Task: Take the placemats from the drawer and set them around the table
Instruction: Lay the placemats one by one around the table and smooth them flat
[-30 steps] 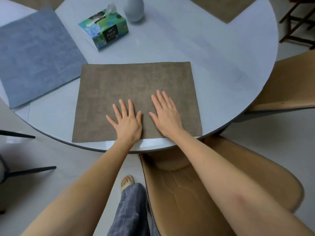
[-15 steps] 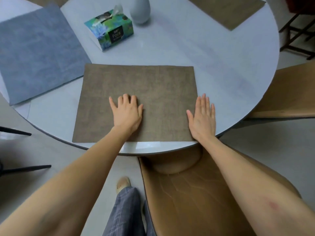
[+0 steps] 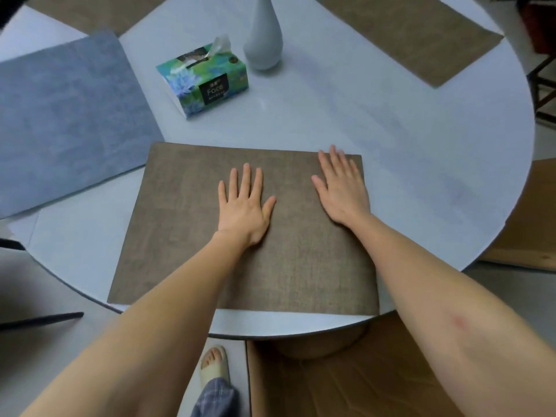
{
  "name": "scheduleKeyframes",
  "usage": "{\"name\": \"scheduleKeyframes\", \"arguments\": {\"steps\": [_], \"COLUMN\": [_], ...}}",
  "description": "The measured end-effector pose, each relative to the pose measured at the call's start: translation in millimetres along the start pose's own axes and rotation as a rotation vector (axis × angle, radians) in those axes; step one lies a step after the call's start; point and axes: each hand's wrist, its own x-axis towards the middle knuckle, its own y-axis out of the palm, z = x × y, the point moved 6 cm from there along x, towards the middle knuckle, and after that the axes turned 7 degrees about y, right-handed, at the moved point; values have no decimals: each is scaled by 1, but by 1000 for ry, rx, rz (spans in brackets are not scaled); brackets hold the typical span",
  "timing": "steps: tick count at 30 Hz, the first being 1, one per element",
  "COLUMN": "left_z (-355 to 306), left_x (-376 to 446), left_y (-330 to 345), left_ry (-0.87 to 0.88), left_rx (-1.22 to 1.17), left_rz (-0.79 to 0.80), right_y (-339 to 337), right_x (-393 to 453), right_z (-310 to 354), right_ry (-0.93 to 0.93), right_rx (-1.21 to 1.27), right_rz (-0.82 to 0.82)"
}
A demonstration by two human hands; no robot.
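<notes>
Round pale grey tabletop (image 3: pixel 406 139). On it at 6 o'clock, rectangular brown woven placemat (image 3: pixel 186 230), long axis 9 to 3, near edge along the rim. Left hand (image 3: pixel 245 206) flat mid-mat, right hand (image 3: pixel 343 185) flat by the 3 o'clock edge; each grip released, pressing only.

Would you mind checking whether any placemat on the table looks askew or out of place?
The blue-grey placemat runs off the table's left edge, and its near corner seems to touch or just overlap the brown placemat under both flat hands. Nothing is spilled or damaged.
</notes>
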Motion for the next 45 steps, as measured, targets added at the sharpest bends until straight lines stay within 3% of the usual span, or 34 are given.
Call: {"name": "scheduleKeyframes", "arguments": {"steps": [3,6,9,12,16,19,23,29,35,40,45], "left_z": [4,14,37,69,115,127,144,190,163,166,159], "left_x": [-1,2,11,19,22,23,25,-6,-121,-135,-134], "left_y": [-10,-28,-49,-66,-60,-45,-41,-38,-6,-2,-4], "left_ry": [13,94,174,184,88,202,253,22,221,235,201], "left_rx": [-6,1,-163,-247,-279,-99,12,-18,-17,-3,70], "left_rz": [18,-4,-53,-159,-122,-14,-20,-69,-81,-108,-45], "right_y": [-9,-16,-16,7,35,40,39,38,39,42,49], "right_x": [5,-3,-18,-37,-58,-62,-60,-60,-61,-75,-136], "right_z": [-43,-34,42,139,198,201,201,202,203,206,198], "right_ry": [223,331,182,-12,62,96,94,102,104,160,-119], "right_rx": [27,-20,34,141,127,25,-2,22,3,3,-69], "right_rz": [15,29,-36,36,-14,-60,-62,-66,-69,-58,54]}}
